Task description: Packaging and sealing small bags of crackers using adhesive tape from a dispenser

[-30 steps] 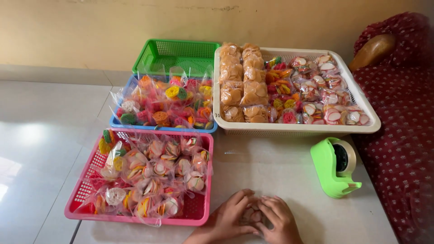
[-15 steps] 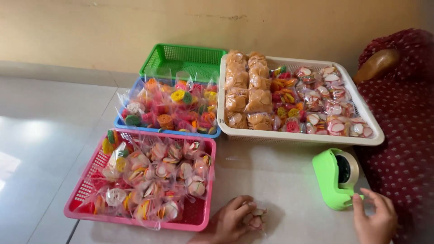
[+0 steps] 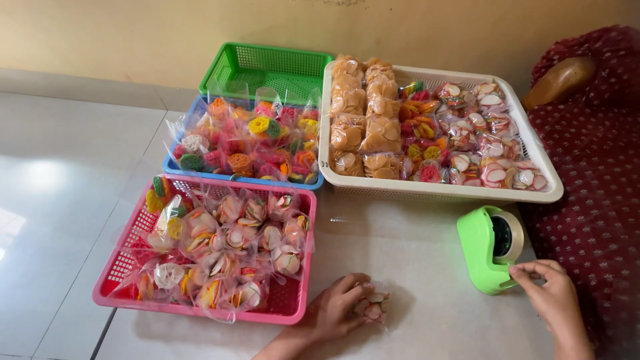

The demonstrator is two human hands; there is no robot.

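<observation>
- Two hands rest low on the pale floor
- left hand (image 3: pixel 337 313) curls around a small clear packet of crackers (image 3: pixel 372 305), pressing it to the floor just right of the pink basket (image 3: pixel 293 310)
- right hand (image 3: pixel 550 293) pinches its fingertips narrowly at the front edge of the green tape dispenser (image 3: pixel 481 257)
- blue basket (image 3: pixel 175 168), green basket (image 3: pixel 223 70) and cream tray (image 3: pixel 440 192) of filled packets lie beyond

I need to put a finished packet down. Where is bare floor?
Bare tile lies between the pink basket, cream tray and green tape dispenser, and left of the baskets. Crowded: the left hand holding a packet, right hand at the dispenser.
</observation>
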